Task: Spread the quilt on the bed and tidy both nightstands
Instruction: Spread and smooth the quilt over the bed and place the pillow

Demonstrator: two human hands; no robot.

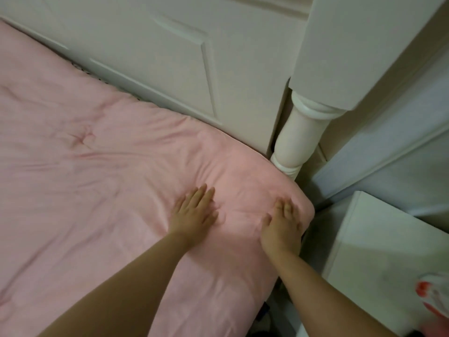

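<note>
A pink quilt (85, 166) lies spread over the bed and reaches up to the white headboard (175, 76). Both my hands lie flat on its corner near the headboard. My left hand (193, 214) presses the quilt with straight fingers, a little in from the edge. My right hand (281, 227) rests palm down right at the rounded corner, fingers straight. A white nightstand (379, 254) stands to the right of the bed, its top partly in view.
A turned white bedpost (298, 135) rises at the corner, close to my right hand. A white and red object (435, 300) sits at the nightstand's right edge, cut off by the frame. A narrow dark gap runs between bed and nightstand.
</note>
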